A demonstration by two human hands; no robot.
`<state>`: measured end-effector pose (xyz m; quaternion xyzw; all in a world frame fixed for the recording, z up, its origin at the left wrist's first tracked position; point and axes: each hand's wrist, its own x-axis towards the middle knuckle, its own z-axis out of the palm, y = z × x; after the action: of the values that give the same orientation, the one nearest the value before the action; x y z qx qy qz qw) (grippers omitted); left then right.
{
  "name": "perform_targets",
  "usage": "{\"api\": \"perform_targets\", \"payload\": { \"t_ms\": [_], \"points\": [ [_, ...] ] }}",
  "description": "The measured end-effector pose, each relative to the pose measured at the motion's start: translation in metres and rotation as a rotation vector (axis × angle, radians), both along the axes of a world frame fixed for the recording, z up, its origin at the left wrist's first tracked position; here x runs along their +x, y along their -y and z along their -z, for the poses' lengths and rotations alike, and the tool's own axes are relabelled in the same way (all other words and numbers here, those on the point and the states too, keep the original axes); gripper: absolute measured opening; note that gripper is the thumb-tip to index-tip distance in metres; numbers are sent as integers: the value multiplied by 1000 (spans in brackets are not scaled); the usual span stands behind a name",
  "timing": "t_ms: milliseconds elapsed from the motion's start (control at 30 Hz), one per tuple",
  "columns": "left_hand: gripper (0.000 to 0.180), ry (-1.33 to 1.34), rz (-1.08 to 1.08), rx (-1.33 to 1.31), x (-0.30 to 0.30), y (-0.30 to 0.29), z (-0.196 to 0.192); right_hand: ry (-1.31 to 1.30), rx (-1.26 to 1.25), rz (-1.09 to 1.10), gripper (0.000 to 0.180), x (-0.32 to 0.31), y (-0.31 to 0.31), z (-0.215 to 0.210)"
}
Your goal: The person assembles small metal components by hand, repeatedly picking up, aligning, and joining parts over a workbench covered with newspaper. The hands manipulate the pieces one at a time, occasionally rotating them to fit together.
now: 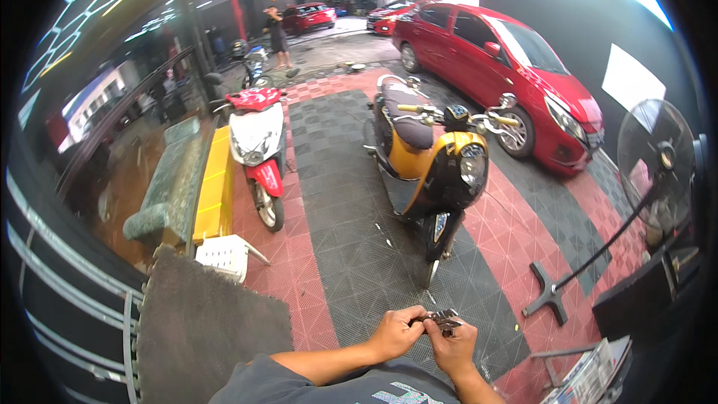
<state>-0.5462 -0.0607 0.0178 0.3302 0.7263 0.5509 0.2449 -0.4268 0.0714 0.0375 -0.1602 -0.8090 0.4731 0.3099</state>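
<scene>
Close in front of my body, both hands are together around a small cluster of dark and silvery metal pieces (444, 319). They look slim and lie side by side, but their exact kind is too small to make out. My left hand (396, 334) is closed, its thumb and forefinger pinching at the cluster's left side. Wrapped around it from the right and below is my right hand (455, 346), also closed. Beyond my hands a black and yellow scooter (449, 168) stands upright, its front wheel toward me.
A white and red scooter (258, 139) is parked at the left, near a yellow bench (215, 183) and a white plastic stool (223, 254). Red cars (479, 53) stand farther back. At right are a standing fan (658, 157) and a rack of papers (594, 374). A person (277, 34) stands far off.
</scene>
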Motion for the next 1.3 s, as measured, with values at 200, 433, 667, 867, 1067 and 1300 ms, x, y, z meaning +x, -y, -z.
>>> {"api": "perform_targets", "payload": {
  "t_ms": [200,433,667,867,1067,1300],
  "points": [
    [22,10,232,89,29,-63,34,82,98,244,18,53,-30,28],
    [8,340,472,-49,66,-46,80,130,-154,423,29,125,7,87],
    [12,329,924,-422,66,-35,123,89,-333,597,35,188,77,153],
    [12,306,1062,-492,145,-22,106,-3,-383,799,41,248,140,157],
    [15,-45,1174,-473,230,25,98,151,-391,974,26,321,211,136],
    [38,212,1432,-417,369,54,76,-677,-1018,1114,23,432,290,120]
  ]
}}
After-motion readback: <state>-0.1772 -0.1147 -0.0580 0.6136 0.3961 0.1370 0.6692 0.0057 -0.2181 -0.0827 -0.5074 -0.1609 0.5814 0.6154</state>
